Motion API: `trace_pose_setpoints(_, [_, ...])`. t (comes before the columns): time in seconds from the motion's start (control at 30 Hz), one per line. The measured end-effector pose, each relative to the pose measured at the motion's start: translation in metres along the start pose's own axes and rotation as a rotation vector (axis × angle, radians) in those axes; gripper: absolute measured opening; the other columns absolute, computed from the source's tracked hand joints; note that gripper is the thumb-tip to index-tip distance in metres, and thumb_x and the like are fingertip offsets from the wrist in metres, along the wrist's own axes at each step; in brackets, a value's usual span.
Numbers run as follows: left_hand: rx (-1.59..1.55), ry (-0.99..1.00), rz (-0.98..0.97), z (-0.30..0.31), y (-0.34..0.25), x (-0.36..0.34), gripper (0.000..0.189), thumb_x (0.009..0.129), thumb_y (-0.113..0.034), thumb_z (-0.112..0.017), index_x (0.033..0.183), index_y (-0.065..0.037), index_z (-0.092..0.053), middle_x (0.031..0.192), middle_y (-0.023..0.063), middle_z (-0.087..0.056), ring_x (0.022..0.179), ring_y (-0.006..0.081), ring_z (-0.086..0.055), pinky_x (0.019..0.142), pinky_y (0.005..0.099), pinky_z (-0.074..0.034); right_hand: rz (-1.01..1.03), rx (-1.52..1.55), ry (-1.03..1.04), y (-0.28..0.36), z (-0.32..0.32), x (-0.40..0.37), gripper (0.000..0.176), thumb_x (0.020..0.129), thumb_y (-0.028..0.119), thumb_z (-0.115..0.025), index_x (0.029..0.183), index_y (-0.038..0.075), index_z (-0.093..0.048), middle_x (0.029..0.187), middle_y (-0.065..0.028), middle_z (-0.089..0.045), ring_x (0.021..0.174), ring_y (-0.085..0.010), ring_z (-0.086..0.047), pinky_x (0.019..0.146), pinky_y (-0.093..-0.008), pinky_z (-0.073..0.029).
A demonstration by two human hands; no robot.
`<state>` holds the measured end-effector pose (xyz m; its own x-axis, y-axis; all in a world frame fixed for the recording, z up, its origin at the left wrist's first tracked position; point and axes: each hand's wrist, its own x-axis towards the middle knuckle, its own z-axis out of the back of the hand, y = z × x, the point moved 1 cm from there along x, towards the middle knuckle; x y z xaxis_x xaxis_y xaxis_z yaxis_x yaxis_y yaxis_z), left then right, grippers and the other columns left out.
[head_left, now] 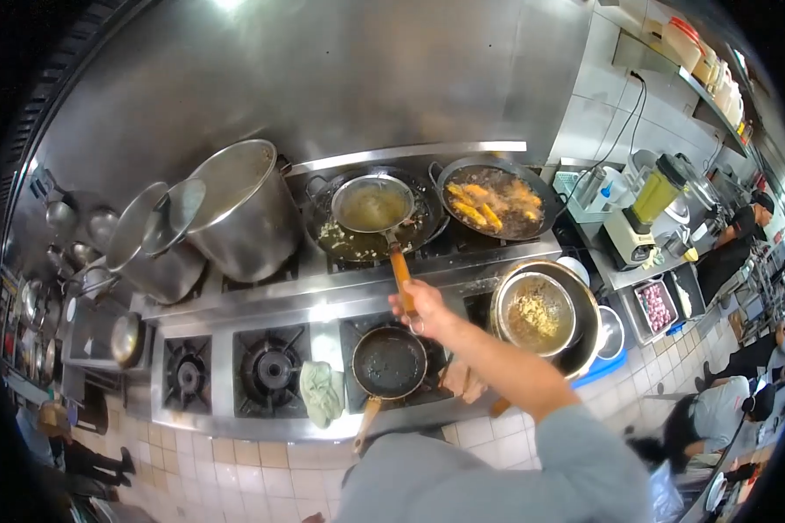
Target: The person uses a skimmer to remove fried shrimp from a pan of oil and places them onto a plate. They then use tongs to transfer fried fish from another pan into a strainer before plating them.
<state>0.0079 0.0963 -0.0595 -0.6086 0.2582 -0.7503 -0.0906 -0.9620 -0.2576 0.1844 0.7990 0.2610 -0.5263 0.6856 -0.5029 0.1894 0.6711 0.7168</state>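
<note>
My right hand (423, 309) is closed around the wooden handle of a round strainer (373, 205). The strainer's bowl rests over or hangs just above a dark wok (344, 248) with oil and small pale chopped bits in it. Yellowish liquid or foam shows within the strainer. Beside it, a second wok (532, 187) holds golden pieces frying in bubbling oil. Below my wrist stands a small black frying pan (390, 362). At the bottom edge a small skin-toned patch may be my left hand; its fingers are hidden.
Two tall steel pots (240, 218) stand at the left. A metal bowl (536, 314) with pale chopped bits sits in a larger pot at the right. A green cloth (321, 392) lies by the front burners. Farther right are a blender (641, 218) and several people.
</note>
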Motion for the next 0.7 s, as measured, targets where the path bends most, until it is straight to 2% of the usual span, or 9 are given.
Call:
trace_pose_setpoints(0.1, [-0.455,0.036,0.193,0.006,-0.027,-0.051,0.054,0.091,-0.037,-0.065,0.128,0.002,-0.060,0.115,0.0155,-0.070,0.111,0.0285,-0.062,0.094,0.0418,-0.051,-0.008,-0.018,0.002,0.006,-0.002,-0.006,0.027,0.103,0.027,-0.049,0.128,0.016,-0.049,0.089,-0.0095,-0.067,0.065,-0.0191,-0.062,0.048,-0.0302,-0.046])
trace_pose_setpoints(0.23, [0.298,-0.162,-0.212,0.013,-0.004,0.009,0.041,0.087,-0.043,-0.060,0.093,-0.003,-0.068,0.087,0.0221,-0.070,0.079,0.0369,-0.068,0.072,0.0451,-0.053,0.006,-0.113,0.030,0.020,0.006,-0.026,0.034,0.100,0.024,-0.054,0.131,0.012,-0.047,0.097,-0.0122,-0.066,0.073,-0.0205,-0.065,0.052,-0.0336,-0.051])
trace_pose_setpoints(0.3, [0.429,-0.137,-0.565,0.027,-0.007,0.026,0.044,0.088,-0.043,-0.059,0.097,0.000,-0.068,0.092,0.0234,-0.070,0.084,0.0388,-0.067,0.075,0.0476,-0.052,0.048,-0.382,0.075,0.025,0.018,-0.034,0.049,0.097,0.021,-0.061,0.140,0.008,-0.041,0.112,-0.0158,-0.062,0.080,-0.0225,-0.066,0.061,-0.0378,-0.057])
trace_pose_setpoints(0.33, [0.482,0.006,-0.384,0.032,-0.015,0.030,0.049,0.088,-0.046,-0.059,0.105,0.000,-0.068,0.103,0.0217,-0.070,0.094,0.0378,-0.067,0.080,0.0486,-0.052,0.068,-0.518,0.107,0.028,0.029,-0.037,0.058,0.096,0.019,-0.063,0.145,0.007,-0.036,0.121,-0.0174,-0.060,0.085,-0.0238,-0.067,0.066,-0.0393,-0.060])
trace_pose_setpoints(0.37, [0.132,0.019,-0.303,0.032,-0.027,0.016,0.047,0.089,-0.044,-0.058,0.111,-0.004,-0.066,0.112,0.0192,-0.068,0.102,0.0377,-0.064,0.086,0.0491,-0.051,0.179,-0.697,0.065,0.035,0.034,-0.053,0.062,0.095,0.018,-0.064,0.148,0.006,-0.033,0.125,-0.0174,-0.058,0.088,-0.0235,-0.067,0.069,-0.0386,-0.061])
trace_pose_setpoints(0.47, [-0.329,0.213,-0.369,0.056,-0.024,0.007,0.047,0.100,-0.040,-0.050,0.135,-0.007,-0.050,0.129,0.0114,-0.058,0.111,0.0332,-0.062,0.088,0.0479,-0.055,0.301,-0.811,0.149,0.054,0.046,-0.119,0.065,0.095,0.019,-0.066,0.150,0.005,-0.035,0.131,-0.0169,-0.057,0.096,-0.0216,-0.068,0.073,-0.0342,-0.060])
trace_pose_setpoints(0.53, [-0.338,0.358,-0.487,0.044,-0.034,0.009,0.046,0.101,-0.038,-0.050,0.135,-0.008,-0.051,0.127,0.0109,-0.059,0.110,0.0315,-0.062,0.087,0.0457,-0.055,0.366,-0.693,0.310,0.059,0.066,-0.164,0.056,0.096,0.020,-0.062,0.144,0.000,-0.042,0.126,-0.0175,-0.061,0.091,-0.0164,-0.067,0.066,-0.0301,-0.057])
trace_pose_setpoints(0.63, [-0.194,0.197,-0.255,0.046,-0.082,-0.008,0.039,0.101,-0.033,-0.050,0.131,-0.008,-0.055,0.116,0.0097,-0.062,0.104,0.0277,-0.064,0.080,0.0426,-0.055,0.282,-0.472,0.482,0.062,0.105,-0.228,0.051,0.097,0.018,-0.060,0.143,0.001,-0.046,0.123,-0.0168,-0.063,0.091,-0.0169,-0.067,0.070,-0.0301,-0.057])
trace_pose_setpoints(0.7, [-0.136,0.189,-0.213,0.048,-0.094,-0.013,0.037,0.100,-0.030,-0.053,0.129,-0.008,-0.058,0.112,0.0091,-0.063,0.102,0.0260,-0.064,0.078,0.0417,-0.055,0.296,-0.389,0.452,0.052,0.131,-0.250,0.049,0.097,0.017,-0.060,0.142,0.001,-0.047,0.118,-0.0159,-0.064,0.090,-0.0168,-0.067,0.070,-0.0299,-0.057])
